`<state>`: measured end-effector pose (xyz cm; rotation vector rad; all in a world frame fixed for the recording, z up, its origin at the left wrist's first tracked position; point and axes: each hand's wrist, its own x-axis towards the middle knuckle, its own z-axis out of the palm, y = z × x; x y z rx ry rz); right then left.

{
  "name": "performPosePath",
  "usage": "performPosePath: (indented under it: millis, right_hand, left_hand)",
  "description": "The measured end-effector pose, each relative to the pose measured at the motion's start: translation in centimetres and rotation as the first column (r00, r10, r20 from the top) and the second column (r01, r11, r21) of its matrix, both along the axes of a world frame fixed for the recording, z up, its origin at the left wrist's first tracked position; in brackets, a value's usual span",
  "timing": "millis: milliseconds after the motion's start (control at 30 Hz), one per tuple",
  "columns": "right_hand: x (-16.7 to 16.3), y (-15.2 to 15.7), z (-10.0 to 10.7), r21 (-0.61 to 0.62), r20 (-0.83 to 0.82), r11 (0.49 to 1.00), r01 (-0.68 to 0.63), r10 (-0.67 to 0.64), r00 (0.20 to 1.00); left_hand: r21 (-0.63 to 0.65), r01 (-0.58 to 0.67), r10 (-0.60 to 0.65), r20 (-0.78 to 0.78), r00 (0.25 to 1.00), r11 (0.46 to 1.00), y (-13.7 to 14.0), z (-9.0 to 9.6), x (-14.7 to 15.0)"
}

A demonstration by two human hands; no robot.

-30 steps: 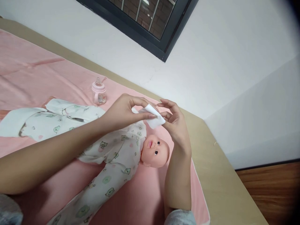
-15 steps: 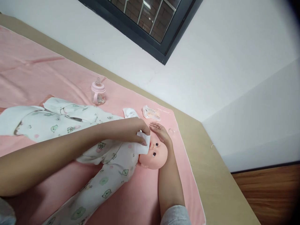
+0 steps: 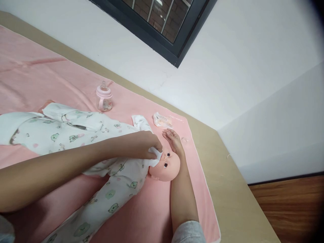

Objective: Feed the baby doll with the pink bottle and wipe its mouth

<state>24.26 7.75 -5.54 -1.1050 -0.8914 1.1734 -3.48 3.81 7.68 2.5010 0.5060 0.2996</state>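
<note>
A baby doll (image 3: pixel 168 171) in white pajamas (image 3: pixel 73 130) with green animal prints lies on its back, head to the right. My left hand (image 3: pixel 146 145) pinches a white wipe (image 3: pixel 155 161) against the doll's mouth and chin. The wipe is partly hidden by my fingers. Around the top of the doll's head curves my right arm, and my right hand (image 3: pixel 174 141) rests by the far side of the head. Its fingers are stretched out and hold nothing.
A pink blanket (image 3: pixel 152 209) covers much of the tan tabletop (image 3: pixel 227 202). Behind the doll stand a pink-lidded baby bottle (image 3: pixel 104 97) and a clear plastic packet (image 3: pixel 162 120). A small clear item (image 3: pixel 184 139) lies right of my right hand. The wall and window frame (image 3: pixel 174 57) border the table.
My left hand has shifted slightly and the wipe is more bunched at the doll's mouth. My right hand stays beside the head. The view has moved a little.
</note>
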Motion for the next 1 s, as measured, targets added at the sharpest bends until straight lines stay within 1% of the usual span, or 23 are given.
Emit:
performPosePath:
  millis: [233,433,533,600,767,1000]
  right_hand:
    - [0.0,-0.1,0.0,0.002,0.04,1.0,0.019,-0.019,0.999]
    - [-0.2,-0.2,0.1,0.0,0.047,1.0,0.029,-0.029,0.998]
    - [-0.3,-0.3,0.3,-0.008,0.052,0.999,0.035,-0.035,0.998]
    - [-0.4,-0.3,0.4,-0.014,0.056,0.999,0.039,-0.039,0.998]
    - [-0.4,-0.3,0.5,-0.016,0.06,0.999,0.038,-0.037,0.997]
    - [-0.3,-0.3,0.4,-0.009,0.068,0.999,0.035,-0.035,0.997]
  left_hand:
    - [0.066,-0.005,0.006,-0.01,1.0,0.998,-0.1,-0.5,0.3]
    - [0.088,-0.015,0.016,-0.012,1.0,0.996,-0.1,0.4,-0.2]
    - [0.102,-0.034,0.039,-0.049,0.998,0.994,0.1,0.7,-0.3]
    - [0.101,-0.034,0.04,-0.057,0.998,0.994,0.1,0.5,-0.3]
    - [0.113,-0.012,0.007,0.043,0.999,0.994,0.1,-0.5,-0.1]
    - [0.145,-0.04,0.038,0.017,0.999,0.989,0.5,-0.6,0.1]
